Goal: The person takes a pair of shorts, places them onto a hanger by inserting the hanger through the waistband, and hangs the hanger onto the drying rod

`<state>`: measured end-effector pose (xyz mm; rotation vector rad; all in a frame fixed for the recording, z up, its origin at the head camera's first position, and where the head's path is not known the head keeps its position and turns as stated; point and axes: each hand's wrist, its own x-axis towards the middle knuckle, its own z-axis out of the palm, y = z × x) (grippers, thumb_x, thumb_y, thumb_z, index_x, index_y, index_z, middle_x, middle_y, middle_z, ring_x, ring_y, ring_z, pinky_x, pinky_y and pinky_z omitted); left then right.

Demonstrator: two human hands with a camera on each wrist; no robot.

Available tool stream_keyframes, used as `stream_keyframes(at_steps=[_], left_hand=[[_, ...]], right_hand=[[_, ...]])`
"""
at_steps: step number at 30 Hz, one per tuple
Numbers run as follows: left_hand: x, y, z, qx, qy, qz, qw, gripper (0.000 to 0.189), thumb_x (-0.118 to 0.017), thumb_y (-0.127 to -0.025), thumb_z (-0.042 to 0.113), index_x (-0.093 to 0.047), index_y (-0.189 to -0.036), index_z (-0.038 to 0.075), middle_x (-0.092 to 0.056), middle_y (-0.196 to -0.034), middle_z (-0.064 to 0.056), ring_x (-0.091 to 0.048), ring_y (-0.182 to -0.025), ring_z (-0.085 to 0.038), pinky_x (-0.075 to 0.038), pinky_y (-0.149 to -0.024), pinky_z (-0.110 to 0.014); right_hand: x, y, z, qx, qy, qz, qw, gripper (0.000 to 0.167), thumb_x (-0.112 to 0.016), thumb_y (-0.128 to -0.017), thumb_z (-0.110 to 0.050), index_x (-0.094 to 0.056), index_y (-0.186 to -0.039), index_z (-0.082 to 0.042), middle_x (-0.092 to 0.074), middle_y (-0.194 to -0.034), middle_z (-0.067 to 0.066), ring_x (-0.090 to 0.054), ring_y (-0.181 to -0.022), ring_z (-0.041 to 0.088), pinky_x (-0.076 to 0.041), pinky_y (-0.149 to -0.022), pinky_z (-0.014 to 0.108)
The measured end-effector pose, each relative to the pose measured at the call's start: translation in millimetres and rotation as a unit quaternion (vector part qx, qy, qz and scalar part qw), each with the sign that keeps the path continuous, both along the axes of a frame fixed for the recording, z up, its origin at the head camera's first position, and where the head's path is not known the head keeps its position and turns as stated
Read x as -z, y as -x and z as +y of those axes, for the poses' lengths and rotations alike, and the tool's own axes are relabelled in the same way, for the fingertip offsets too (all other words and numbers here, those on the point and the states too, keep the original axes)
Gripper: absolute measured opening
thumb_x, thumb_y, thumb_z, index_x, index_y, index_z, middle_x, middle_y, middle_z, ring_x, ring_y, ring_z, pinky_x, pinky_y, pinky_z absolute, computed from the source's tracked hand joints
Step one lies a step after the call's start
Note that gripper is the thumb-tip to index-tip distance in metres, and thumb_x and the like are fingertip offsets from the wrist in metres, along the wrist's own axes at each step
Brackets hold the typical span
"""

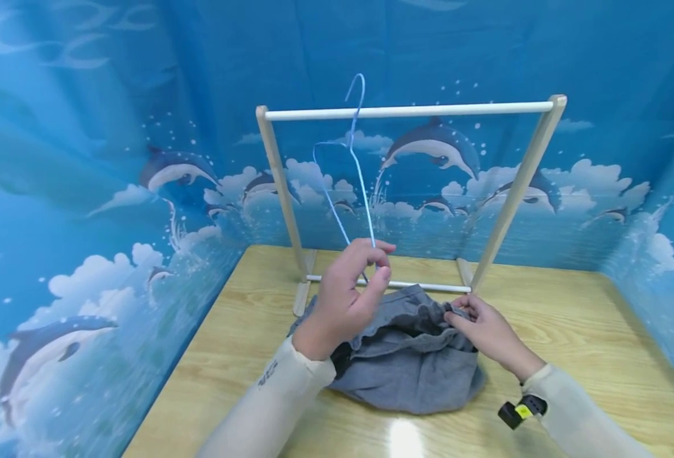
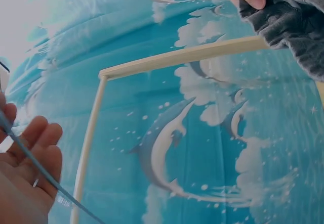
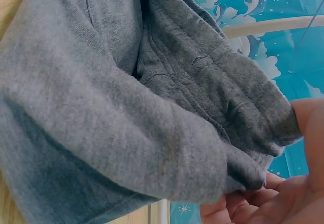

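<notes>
In the head view, my left hand [image 1: 345,302] holds a thin blue wire clothes hanger [image 1: 364,191] by its lower part, thumb and fingers curled at the wire. The hook points up, in front of the rack's top bar as seen from here. Grey pants [image 1: 411,378] with a gathered elastic waist lie bunched on the table. At the right end of the waistband, my right hand [image 1: 491,331] pinches the cloth; the right wrist view shows thumb and fingers on the waistband edge [image 3: 243,87]. The left forearm hides part of the pants.
Behind the pants stands a rack with wooden side posts [image 1: 514,191], a white top bar [image 1: 446,110] and a white lower bar [image 1: 428,286]. The wooden table [image 1: 554,305] meets a blue dolphin-print curtain [image 1: 211,76] at the back and sides.
</notes>
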<state>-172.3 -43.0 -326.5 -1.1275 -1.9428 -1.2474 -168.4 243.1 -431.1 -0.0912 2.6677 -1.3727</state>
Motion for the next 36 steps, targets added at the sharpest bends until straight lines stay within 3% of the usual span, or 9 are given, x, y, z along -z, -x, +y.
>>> stream_keyframes(at_steps=[5,9,16,20,24,27,29,31,36], left_hand=[[1.3,-12.2,-20.2,0.034,-0.081,0.073,0.9934,0.020,-0.038,-0.098,0.003,-0.058,-0.096,0.000,-0.067,-0.110,-0.020,-0.067,-0.104,-0.032,-0.056,-0.091,-0.040],[0.6,-22.5,-37.7,0.093,-0.199,0.115,0.9687,0.023,-0.030,-0.087,-0.007,-0.052,-0.083,-0.004,-0.066,-0.090,-0.023,-0.065,-0.078,-0.031,-0.058,-0.074,-0.035],[6.1,-42.7,-90.5,0.214,-0.357,0.020,0.9092,0.028,-0.012,-0.077,-0.012,-0.035,-0.064,-0.001,-0.072,-0.076,-0.012,-0.062,-0.058,-0.020,-0.043,-0.045,-0.027],[13.8,-38.6,-121.1,0.270,-0.391,0.013,0.8799,0.029,-0.010,-0.079,-0.012,-0.025,-0.060,0.003,-0.066,-0.065,-0.016,-0.046,-0.044,-0.021,-0.030,-0.038,-0.026],[21.7,-37.3,-144.9,0.353,-0.414,-0.019,0.8389,0.027,-0.017,-0.085,-0.002,-0.022,-0.060,0.007,-0.058,-0.057,-0.019,-0.035,-0.041,-0.020,-0.026,-0.040,-0.025],[28.6,-37.1,-151.9,0.384,-0.421,-0.048,0.8208,0.025,-0.020,-0.085,0.002,-0.022,-0.061,0.008,-0.052,-0.053,-0.018,-0.035,-0.041,-0.019,-0.024,-0.041,-0.025],[34.7,-36.4,-151.7,0.396,-0.415,-0.065,0.8164,0.025,-0.021,-0.086,0.003,-0.023,-0.061,0.008,-0.051,-0.054,-0.017,-0.035,-0.041,-0.019,-0.023,-0.041,-0.025],[41.8,-35.2,-149.1,0.398,-0.404,-0.075,0.8205,0.026,-0.021,-0.087,0.002,-0.024,-0.062,0.008,-0.054,-0.056,-0.017,-0.035,-0.041,-0.018,-0.024,-0.039,-0.025],[57.3,-31.3,-141.5,0.378,-0.370,-0.076,0.8456,0.029,-0.020,-0.089,-0.001,-0.026,-0.062,0.007,-0.059,-0.062,-0.017,-0.035,-0.040,-0.017,-0.027,-0.036,-0.025]], right_hand=[[1.2,1.0,1.1,0.000,-0.001,0.005,1.0000,0.046,-0.064,-0.103,-0.041,-0.055,-0.127,-0.003,-0.062,-0.103,0.009,-0.054,-0.086,0.021,-0.047,-0.070,0.035],[1.5,2.2,0.8,0.003,-0.001,0.011,0.9999,0.046,-0.063,-0.103,-0.040,-0.055,-0.127,-0.002,-0.062,-0.103,0.010,-0.053,-0.086,0.021,-0.047,-0.070,0.035],[2.4,2.2,0.2,0.004,-0.006,0.006,1.0000,0.046,-0.062,-0.104,-0.042,-0.055,-0.126,-0.002,-0.062,-0.104,0.010,-0.053,-0.087,0.022,-0.047,-0.072,0.036],[4.1,2.2,1.5,0.003,-0.006,0.000,1.0000,0.043,-0.062,-0.104,-0.041,-0.055,-0.122,-0.002,-0.058,-0.095,0.008,-0.051,-0.083,0.022,-0.045,-0.069,0.035],[6.5,3.4,4.1,-0.001,-0.009,-0.005,0.9999,0.043,-0.061,-0.104,-0.042,-0.055,-0.121,-0.003,-0.052,-0.089,0.006,-0.048,-0.078,0.021,-0.043,-0.066,0.034],[7.3,4.2,5.6,-0.001,-0.016,-0.002,0.9999,0.045,-0.061,-0.104,-0.041,-0.055,-0.123,-0.001,-0.054,-0.092,0.008,-0.050,-0.080,0.021,-0.045,-0.067,0.034],[6.7,4.3,6.0,-0.002,-0.022,-0.001,0.9998,0.049,-0.060,-0.105,-0.043,-0.056,-0.128,0.000,-0.060,-0.101,0.011,-0.055,-0.087,0.021,-0.047,-0.070,0.034],[5.5,4.6,5.7,-0.007,-0.027,-0.002,0.9996,0.055,-0.058,-0.105,-0.046,-0.055,-0.133,0.001,-0.063,-0.112,0.015,-0.058,-0.095,0.023,-0.049,-0.073,0.036],[1.4,2.3,4.0,-0.030,-0.032,0.009,0.9990,0.063,-0.056,-0.105,-0.049,-0.054,-0.144,0.001,-0.062,-0.132,0.020,-0.062,-0.113,0.030,-0.054,-0.084,0.041]])
